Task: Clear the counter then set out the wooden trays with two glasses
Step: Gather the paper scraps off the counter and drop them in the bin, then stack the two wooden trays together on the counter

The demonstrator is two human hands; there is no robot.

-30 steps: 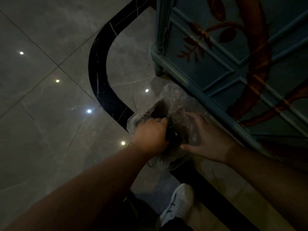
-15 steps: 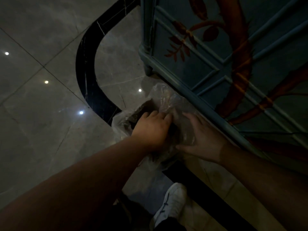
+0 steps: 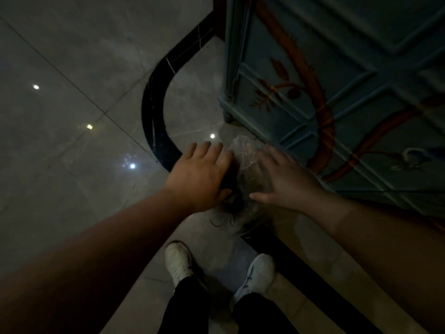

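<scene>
Resting on the grey tiled floor (image 3: pixel 72 165) against the blue painted cabinet (image 3: pixel 301 97), the crinkled clear plastic bag (image 3: pixel 245 153) looked light, limp and slippery. Both hands, left (image 3: pixel 199 177) and right (image 3: pixel 286 179), lay spread flat, holding nothing; gathering its loose top seemed safest.

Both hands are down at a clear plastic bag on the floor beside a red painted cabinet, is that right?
Not quite. The head view shows the cabinet is blue with reddish-orange vine painting, not red. The rest holds: left hand and right hand are at the clear plastic bag on the floor.
</scene>
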